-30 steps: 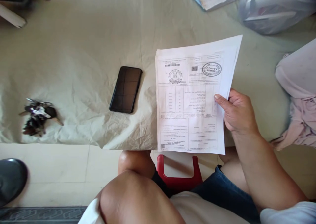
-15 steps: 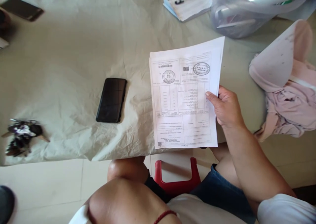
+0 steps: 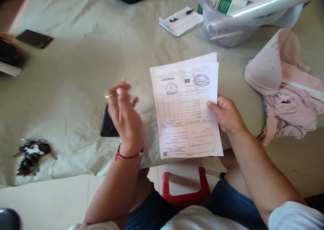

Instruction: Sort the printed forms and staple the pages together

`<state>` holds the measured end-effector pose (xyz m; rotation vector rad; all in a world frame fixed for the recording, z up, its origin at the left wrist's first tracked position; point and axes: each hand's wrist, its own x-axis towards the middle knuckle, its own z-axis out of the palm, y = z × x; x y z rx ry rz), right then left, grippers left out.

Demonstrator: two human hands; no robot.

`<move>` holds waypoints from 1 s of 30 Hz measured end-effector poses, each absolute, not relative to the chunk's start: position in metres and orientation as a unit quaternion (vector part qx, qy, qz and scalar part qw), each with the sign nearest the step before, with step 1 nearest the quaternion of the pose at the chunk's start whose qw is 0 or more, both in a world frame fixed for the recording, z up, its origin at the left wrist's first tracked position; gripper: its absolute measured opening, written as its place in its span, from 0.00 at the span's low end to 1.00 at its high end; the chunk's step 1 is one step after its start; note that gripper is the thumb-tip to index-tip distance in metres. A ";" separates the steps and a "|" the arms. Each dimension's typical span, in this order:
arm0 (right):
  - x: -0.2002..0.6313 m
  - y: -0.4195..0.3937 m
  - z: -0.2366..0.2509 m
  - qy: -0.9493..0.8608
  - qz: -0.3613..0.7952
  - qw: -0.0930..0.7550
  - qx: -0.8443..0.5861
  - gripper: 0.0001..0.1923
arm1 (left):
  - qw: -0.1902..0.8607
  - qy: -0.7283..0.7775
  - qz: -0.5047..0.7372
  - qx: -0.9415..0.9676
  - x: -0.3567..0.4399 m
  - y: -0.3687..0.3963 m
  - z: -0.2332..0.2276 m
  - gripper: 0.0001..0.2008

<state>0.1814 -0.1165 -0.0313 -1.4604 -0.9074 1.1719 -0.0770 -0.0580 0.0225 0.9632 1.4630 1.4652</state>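
Observation:
My right hand [image 3: 226,115] grips several printed paper sheets [image 3: 187,111] at their right edge, thumb on top. The top sheet carries two round ink stamps, a barcode and a table, and its print looks upside down to me. My left hand [image 3: 126,113] is raised over a black smartphone [image 3: 109,126] and hides much of it. Its fingers are loosely bent, apart and a little blurred, with nothing visible in them. A gold ring and a red bracelet are on this hand and wrist.
A bunch of keys [image 3: 34,154] lies near the table's front left. Further off are a dark phone-like slab [image 3: 34,39], a notepad [image 3: 181,22] with a pen, and a plastic container [image 3: 222,34]. Pink fabric with a moulded cup [image 3: 286,88] lies right. A red stool [image 3: 186,199] stands below.
My left arm has swung up from near my body, bringing the hand over the smartphone. The right hand keeps holding the sheets. The view has shifted slightly.

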 end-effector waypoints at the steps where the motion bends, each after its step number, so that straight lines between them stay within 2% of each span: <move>1: 0.183 -0.117 -0.031 -0.373 0.492 0.509 -0.600 0.17 | 0.448 0.590 0.574 0.347 -0.081 -0.053 0.016 0.12; 3: 0.184 -0.117 -0.029 -0.367 0.503 0.517 -0.587 0.17 | 0.548 0.601 0.503 0.293 -0.085 -0.046 0.003 0.12; 6: 0.183 -0.117 -0.026 -0.358 0.522 0.528 -0.566 0.18 | 0.573 0.581 0.473 0.332 -0.083 -0.049 -0.007 0.11; 11: 0.179 -0.116 -0.025 -0.357 0.523 0.538 -0.556 0.18 | 0.686 0.505 0.382 0.357 -0.077 -0.057 -0.002 0.20; 13: 0.179 -0.116 -0.028 -0.360 0.515 0.539 -0.561 0.18 | 0.710 0.502 0.352 0.346 -0.080 -0.054 0.001 0.19; 17: 0.181 -0.117 -0.029 -0.349 0.520 0.530 -0.572 0.20 | 0.714 0.521 0.334 0.328 -0.089 -0.048 0.006 0.15; 25: 0.182 -0.116 -0.026 -0.371 0.521 0.483 -0.598 0.25 | 0.687 0.533 0.363 0.335 -0.099 -0.048 0.009 0.18; 30: 0.181 -0.118 -0.029 -0.386 0.489 0.484 -0.614 0.22 | 0.692 0.529 0.352 0.343 -0.100 -0.048 0.008 0.18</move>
